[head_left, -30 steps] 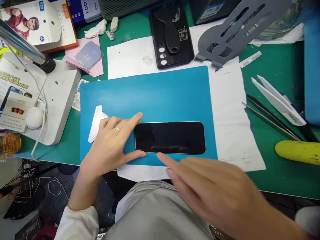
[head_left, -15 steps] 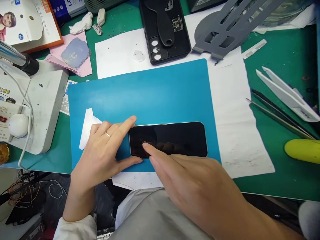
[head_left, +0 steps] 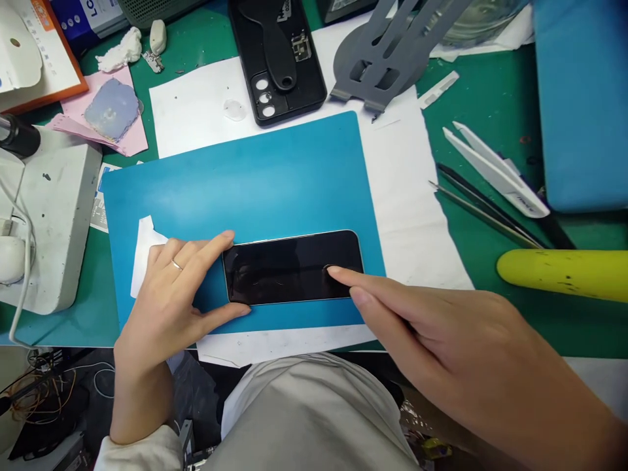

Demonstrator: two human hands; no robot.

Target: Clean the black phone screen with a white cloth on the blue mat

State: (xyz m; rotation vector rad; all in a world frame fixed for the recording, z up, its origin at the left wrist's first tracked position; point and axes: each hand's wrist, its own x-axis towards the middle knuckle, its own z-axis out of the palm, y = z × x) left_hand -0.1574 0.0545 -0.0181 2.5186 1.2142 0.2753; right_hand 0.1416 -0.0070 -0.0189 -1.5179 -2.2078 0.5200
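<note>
A smartphone (head_left: 289, 271) with a dark screen lies face up on a blue mat (head_left: 235, 176). My left hand (head_left: 167, 288) spans its left end, forefinger at the upper corner and thumb at the lower edge. With the forefinger stretched out, my right hand (head_left: 441, 333) touches the screen near its right end. The right thumb sits just below that forefinger, at the phone's lower edge; the other right fingers are mostly hidden. Beside the left hand, a torn piece of white paper (head_left: 142, 252) rests on the mat.
White paper (head_left: 407, 190) lies under the mat. To the right are white-handled tweezers (head_left: 500, 173), dark tweezers (head_left: 485, 209) and a yellow handle (head_left: 564, 275). A black phone case (head_left: 275, 65) and a grey slotted stand (head_left: 387, 59) stand behind. A white box-shaped device (head_left: 63, 229) is at left.
My right forefinger has slid across the screen from its left part to near the right end. My left hand keeps its place on the phone. The view has shifted to the right.
</note>
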